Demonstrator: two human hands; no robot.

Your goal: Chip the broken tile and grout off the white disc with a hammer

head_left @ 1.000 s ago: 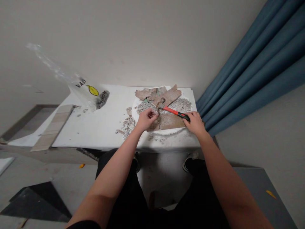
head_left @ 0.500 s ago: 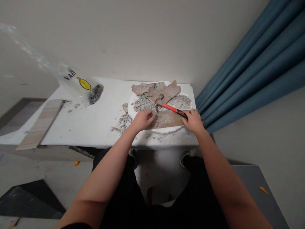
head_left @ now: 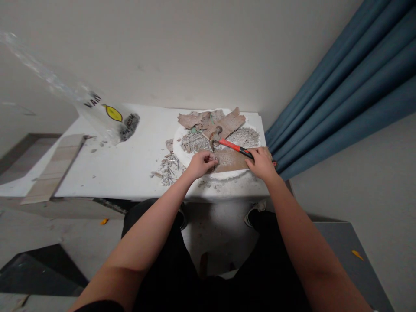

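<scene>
My right hand (head_left: 262, 165) grips the black end of a red-handled hammer (head_left: 229, 144), whose metal head rests over grey rubble (head_left: 198, 141) on a round white slab (head_left: 182, 157). My left hand (head_left: 200, 164) is closed in a pinch at the near left edge of a brown tile piece (head_left: 231, 160) lying on the slab; what the fingers pinch is too small to make out. More broken brown tile pieces (head_left: 211, 120) lie at the far side of the slab.
The slab sits on a low white board (head_left: 123, 164) against the wall. A clear plastic bag (head_left: 107, 117) with a yellow label lies at its left. Small shards (head_left: 166, 167) litter the board beside the slab. Blue curtains (head_left: 341, 86) hang at the right. A wooden plank (head_left: 52, 171) lies left.
My left hand has shifted slightly toward me along the tile piece's edge. The hammer head has stayed over the rubble. The view has drifted a little.
</scene>
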